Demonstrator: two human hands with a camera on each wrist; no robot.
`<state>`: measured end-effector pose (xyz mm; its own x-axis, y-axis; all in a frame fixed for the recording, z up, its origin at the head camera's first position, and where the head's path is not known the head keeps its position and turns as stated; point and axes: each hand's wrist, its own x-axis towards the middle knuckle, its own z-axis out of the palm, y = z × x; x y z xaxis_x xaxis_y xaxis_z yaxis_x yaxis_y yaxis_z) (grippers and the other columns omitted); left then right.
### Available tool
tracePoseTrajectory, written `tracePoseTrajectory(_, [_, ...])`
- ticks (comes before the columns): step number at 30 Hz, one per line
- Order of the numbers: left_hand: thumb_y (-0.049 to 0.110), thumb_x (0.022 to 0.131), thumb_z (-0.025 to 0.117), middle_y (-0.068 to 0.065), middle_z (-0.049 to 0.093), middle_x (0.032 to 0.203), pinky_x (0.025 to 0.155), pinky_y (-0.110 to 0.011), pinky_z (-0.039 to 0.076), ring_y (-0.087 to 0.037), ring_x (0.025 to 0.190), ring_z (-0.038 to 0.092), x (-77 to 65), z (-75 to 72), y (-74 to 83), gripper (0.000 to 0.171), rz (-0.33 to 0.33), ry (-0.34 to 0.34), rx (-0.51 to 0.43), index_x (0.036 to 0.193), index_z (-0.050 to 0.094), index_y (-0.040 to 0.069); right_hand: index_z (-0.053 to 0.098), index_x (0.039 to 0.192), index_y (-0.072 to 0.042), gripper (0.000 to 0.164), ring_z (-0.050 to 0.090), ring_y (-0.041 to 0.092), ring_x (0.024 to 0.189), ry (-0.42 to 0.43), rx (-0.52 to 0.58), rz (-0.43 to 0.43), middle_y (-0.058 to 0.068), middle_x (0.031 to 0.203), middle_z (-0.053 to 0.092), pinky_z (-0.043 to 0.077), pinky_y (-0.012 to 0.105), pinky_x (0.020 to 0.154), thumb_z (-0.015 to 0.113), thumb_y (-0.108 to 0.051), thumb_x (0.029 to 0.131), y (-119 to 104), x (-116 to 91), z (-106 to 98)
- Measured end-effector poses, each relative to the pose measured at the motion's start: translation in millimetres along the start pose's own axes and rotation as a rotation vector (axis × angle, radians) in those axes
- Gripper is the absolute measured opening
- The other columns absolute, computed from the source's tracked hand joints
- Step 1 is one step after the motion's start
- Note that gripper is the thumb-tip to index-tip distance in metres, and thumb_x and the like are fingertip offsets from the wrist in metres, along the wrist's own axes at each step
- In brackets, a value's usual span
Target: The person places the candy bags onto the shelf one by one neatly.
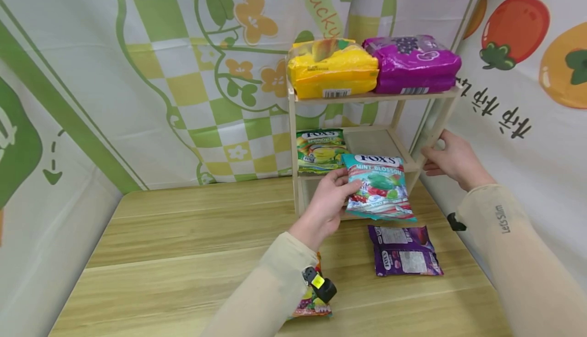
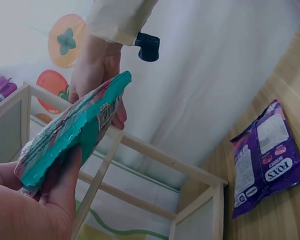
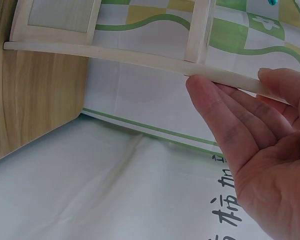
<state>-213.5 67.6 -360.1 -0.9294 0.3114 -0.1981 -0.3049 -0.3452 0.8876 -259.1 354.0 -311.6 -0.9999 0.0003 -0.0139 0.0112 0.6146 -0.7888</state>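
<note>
My left hand point(image 1: 326, 202) grips a teal FOX'S Mint Blossom candy bag point(image 1: 379, 189) by its left side, thumb on the printed front and fingers behind. The bag is held in front of the wooden shelf rack point(image 1: 295, 148), overlapping its middle shelf in the head view. With thumb and fingers, my right hand point(image 1: 456, 161) pinches the rack's right front post point(image 3: 160, 62). On the middle shelf, at its left end, leans a green FOX'S candy bag point(image 1: 322, 149).
On the top shelf sit a yellow pack point(image 1: 332, 72) and a purple pack point(image 1: 412, 67) side by side. A dark purple FOX'S Berries bag point(image 1: 405, 250) lies on the wooden table point(image 1: 183, 235) before the rack. Another colourful bag point(image 1: 316, 306) is partly hidden under my left forearm. Printed curtains surround the table.
</note>
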Motion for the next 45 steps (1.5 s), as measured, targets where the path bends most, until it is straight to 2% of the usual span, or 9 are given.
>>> tracePoseTrajectory(3, [0.009, 0.099, 0.065, -0.010, 0.059, 0.133, 0.080, -0.028, 0.059, -0.021, 0.102, 0.065, 1.2, 1.8, 0.2, 0.062, 0.006, -0.006, -0.010, 0.154, 0.036, 0.004, 0.029, 0.153, 0.005, 0.059, 0.073, 0.012, 0.081, 0.001, 0.001, -0.002, 0.039, 0.125, 0.060, 0.064, 0.037, 0.077, 0.051, -0.026, 0.107, 0, 0, 0])
tracePoseTrajectory(9, [0.007, 0.097, 0.067, -0.011, 0.059, 0.132, 0.068, -0.025, 0.055, -0.016, 0.087, 0.062, 3.4, 5.7, 0.1, 0.062, 0.016, -0.004, -0.036, 0.152, 0.038, 0.002, 0.031, 0.151, 0.006, 0.057, 0.075, 0.019, 0.085, 0.000, 0.002, -0.007, 0.039, 0.124, 0.060, 0.064, 0.036, 0.076, 0.051, -0.025, 0.107, 0, 1, -1])
tracePoseTrajectory(13, [0.005, 0.096, 0.067, -0.011, 0.061, 0.130, 0.064, -0.023, 0.054, -0.015, 0.084, 0.062, 4.7, 9.2, 0.1, 0.061, 0.022, 0.001, -0.048, 0.151, 0.040, 0.001, 0.030, 0.152, 0.006, 0.058, 0.075, 0.020, 0.086, -0.001, 0.002, -0.005, 0.039, 0.124, 0.060, 0.064, 0.036, 0.076, 0.051, -0.025, 0.107, 0, 1, -1])
tracePoseTrajectory(23, [0.008, 0.095, 0.070, -0.005, 0.064, 0.125, 0.066, -0.023, 0.054, -0.015, 0.089, 0.064, 9.4, 15.8, 3.7, 0.063, 0.048, 0.026, -0.053, 0.151, 0.042, 0.002, 0.030, 0.153, 0.005, 0.058, 0.075, 0.021, 0.086, -0.002, 0.002, -0.003, 0.039, 0.123, 0.060, 0.064, 0.037, 0.076, 0.051, -0.025, 0.107, 1, 2, -1])
tracePoseTrajectory(31, [0.009, 0.095, 0.071, -0.007, 0.064, 0.122, 0.067, -0.025, 0.054, -0.016, 0.088, 0.063, 15.4, 19.9, 4.6, 0.063, 0.075, 0.043, -0.073, 0.150, 0.042, 0.003, 0.029, 0.153, 0.005, 0.059, 0.075, 0.020, 0.084, 0.000, 0.001, -0.007, 0.039, 0.123, 0.061, 0.064, 0.038, 0.077, 0.051, -0.025, 0.107, 3, 2, 0])
tracePoseTrajectory(38, [0.010, 0.096, 0.070, -0.009, 0.061, 0.123, 0.069, -0.027, 0.055, -0.016, 0.088, 0.062, 20.4, 19.9, 3.4, 0.064, 0.074, 0.052, -0.081, 0.151, 0.040, 0.002, 0.029, 0.154, 0.004, 0.060, 0.073, 0.010, 0.078, 0.001, 0.002, -0.003, 0.039, 0.121, 0.061, 0.064, 0.037, 0.076, 0.051, -0.025, 0.107, 3, 1, 0])
tracePoseTrajectory(45, [0.007, 0.096, 0.071, -0.012, 0.062, 0.117, 0.067, -0.025, 0.057, -0.018, 0.086, 0.065, 23.0, 21.4, 3.9, 0.062, 0.090, 0.073, -0.106, 0.150, 0.041, 0.004, 0.028, 0.155, 0.003, 0.061, 0.075, 0.019, 0.085, -0.004, 0.000, -0.005, 0.039, 0.124, 0.060, 0.064, 0.037, 0.077, 0.051, -0.026, 0.107, 2, 2, 0])
